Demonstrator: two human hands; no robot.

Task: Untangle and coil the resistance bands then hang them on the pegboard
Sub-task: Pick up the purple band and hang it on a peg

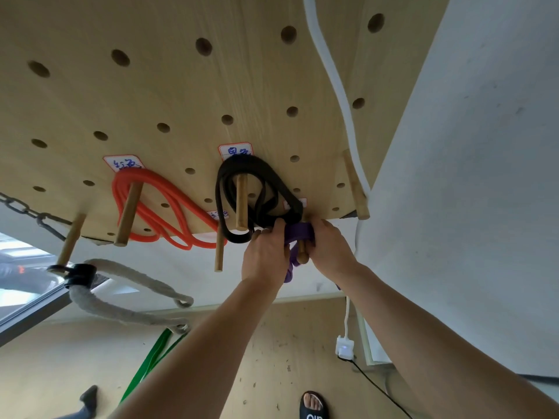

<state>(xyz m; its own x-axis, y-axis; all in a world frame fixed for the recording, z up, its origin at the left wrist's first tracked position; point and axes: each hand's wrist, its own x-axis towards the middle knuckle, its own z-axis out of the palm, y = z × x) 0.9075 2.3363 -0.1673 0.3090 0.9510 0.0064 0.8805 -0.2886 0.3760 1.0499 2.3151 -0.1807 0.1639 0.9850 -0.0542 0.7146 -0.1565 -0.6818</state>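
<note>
At lower centre of the frame, your left hand (265, 255) and right hand (328, 246) both grasp the purple resistance band (298, 234), looped over a wooden peg (302, 255) at the pegboard's (181, 95) bottom edge. To its left, the black band (260, 195) and orange band (157, 207) hang coiled on their own pegs.

bare forearms, black slide sandal (313, 408) with white lettering

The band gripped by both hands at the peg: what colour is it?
Purple band, seen in the head view.

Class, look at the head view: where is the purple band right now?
Lower centre-right: the purple band is draped over a wooden peg, gripped by both hands, just right of the hung black band.
</note>
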